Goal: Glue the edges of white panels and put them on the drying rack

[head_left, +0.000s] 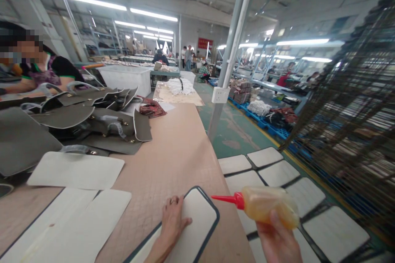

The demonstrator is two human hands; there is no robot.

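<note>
A cream panel (202, 213) with a dark border lies at the front edge of the brown work table. My left hand (173, 220) rests over its left edge, thumb on the face and fingers bent at the border, holding it. To the right, my right hand (277, 238) is closed around a clear squeeze bottle (268, 205) of amber liquid. The bottle lies nearly level, its red nozzle pointing left just above the panel's right corner, apart from it. More cream panels (77, 170) lie on the table to the left.
Dark grey bags (114, 131) with pale-edged flaps crowd the left of the table (166, 139), a person (46, 70) behind them. Bordered panels (335, 228) are laid out at right, below table level. A post (228, 65) with a socket stands beside the table; dark netting hangs at far right.
</note>
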